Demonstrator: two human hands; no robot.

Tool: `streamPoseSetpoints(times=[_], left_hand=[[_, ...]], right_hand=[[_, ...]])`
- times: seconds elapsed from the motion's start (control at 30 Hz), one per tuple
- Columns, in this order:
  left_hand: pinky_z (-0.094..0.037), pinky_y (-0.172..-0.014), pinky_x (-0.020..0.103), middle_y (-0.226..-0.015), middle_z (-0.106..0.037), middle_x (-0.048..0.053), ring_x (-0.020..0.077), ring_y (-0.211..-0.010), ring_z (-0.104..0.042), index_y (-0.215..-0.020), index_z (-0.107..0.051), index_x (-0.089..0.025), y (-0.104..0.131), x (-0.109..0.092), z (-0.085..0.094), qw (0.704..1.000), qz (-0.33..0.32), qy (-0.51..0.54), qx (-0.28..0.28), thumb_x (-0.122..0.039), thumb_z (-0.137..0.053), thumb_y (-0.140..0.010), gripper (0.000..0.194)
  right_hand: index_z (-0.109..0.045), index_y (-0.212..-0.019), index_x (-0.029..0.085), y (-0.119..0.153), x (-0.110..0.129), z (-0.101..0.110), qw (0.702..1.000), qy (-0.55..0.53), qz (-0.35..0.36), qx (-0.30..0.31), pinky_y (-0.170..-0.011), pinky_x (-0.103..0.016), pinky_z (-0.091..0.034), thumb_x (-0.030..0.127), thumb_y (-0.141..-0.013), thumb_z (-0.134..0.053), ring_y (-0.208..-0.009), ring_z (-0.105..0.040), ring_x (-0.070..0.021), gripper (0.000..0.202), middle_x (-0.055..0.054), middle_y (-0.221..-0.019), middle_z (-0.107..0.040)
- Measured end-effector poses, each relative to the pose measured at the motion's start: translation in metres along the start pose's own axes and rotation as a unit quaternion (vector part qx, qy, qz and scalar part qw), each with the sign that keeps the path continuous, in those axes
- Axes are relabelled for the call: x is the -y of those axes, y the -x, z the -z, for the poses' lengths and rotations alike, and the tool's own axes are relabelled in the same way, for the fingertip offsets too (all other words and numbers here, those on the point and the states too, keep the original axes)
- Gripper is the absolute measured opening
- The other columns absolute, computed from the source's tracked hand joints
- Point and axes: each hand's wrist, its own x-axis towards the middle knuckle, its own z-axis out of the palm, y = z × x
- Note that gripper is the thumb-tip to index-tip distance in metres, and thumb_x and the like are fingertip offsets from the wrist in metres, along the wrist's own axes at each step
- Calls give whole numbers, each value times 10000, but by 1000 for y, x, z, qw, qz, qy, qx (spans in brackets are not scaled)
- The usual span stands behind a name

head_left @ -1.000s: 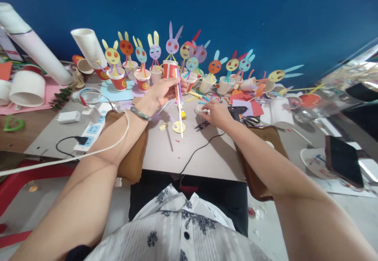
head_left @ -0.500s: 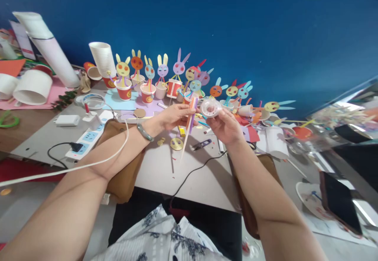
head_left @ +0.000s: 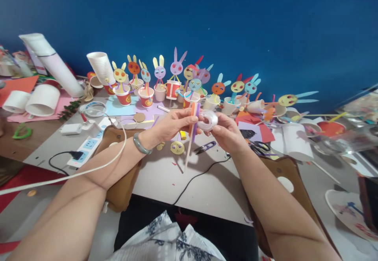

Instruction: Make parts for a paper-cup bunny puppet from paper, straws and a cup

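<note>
My left hand [head_left: 177, 123] is closed on a pale thin stick [head_left: 187, 156] with orange and purple paper strips [head_left: 194, 110] along its upper part. The stick slants down over the table. My right hand [head_left: 228, 133] pinches a roll of clear tape [head_left: 210, 120], tilted and right beside the strips. Whether a length of tape runs between them I cannot tell. Below the hands lie a round yellow paper face [head_left: 177, 148] and a pair of dark thread snips [head_left: 205, 147].
Paper cups with rabbit figures [head_left: 121, 95] line the blue wall. A power strip [head_left: 88, 144] and white cable [head_left: 97, 165] lie at left, the cable crossing over my left forearm. Scissors [head_left: 260, 146] and a white cup [head_left: 297, 142] are at right; brown cushions [head_left: 124, 186] edge the table.
The tape roll has turned to a steeper tilt and come nearer to the strips. My left hand keeps its hold on the stick. The view has shifted slightly.
</note>
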Motion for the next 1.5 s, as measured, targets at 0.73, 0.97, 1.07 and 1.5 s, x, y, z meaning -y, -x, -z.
streamPoseSetpoints(times=[0.73, 0.97, 1.07, 1.5], left_hand=[[-583, -660, 280, -729, -746, 53, 177, -712, -743, -913, -764, -163, 5, 0, -2, 999, 12, -22, 44, -524, -859, -731, 415], [-590, -661, 257, -776, -716, 26, 142, -701, -736, -904, -798, -184, 9, 5, -14, 996, -28, -59, 55, -462, -835, -785, 304], [-594, -670, 258, -787, -710, 25, 140, -706, -735, -904, -798, -181, 10, 5, -17, 997, -30, -61, 41, -466, -833, -786, 310], [-595, -637, 243, -763, -728, 25, 137, -681, -734, -909, -782, -139, 6, 3, -10, 999, -21, -21, 38, -474, -871, -734, 389]], right_hand=[[-778, -991, 313, 4, 1, -10, 970, 85, 131, -188, -472, -265, -486, 406, -740, -871, -526, -556, -75, 284, 21, -945, -698], [-755, -812, 280, 7, 2, -11, 935, 163, 205, -238, -438, -269, -450, 388, -788, -829, -512, -526, -70, 133, 7, -937, -656], [-721, -771, 274, 8, 5, -13, 923, 193, 225, -245, -444, -281, -451, 374, -780, -836, -523, -528, -85, 153, 3, -913, -650], [-733, -871, 251, 6, 22, 4, 941, 158, 213, -211, -624, -280, -520, 429, -905, -728, -643, -612, -105, 181, -15, -931, -732]])
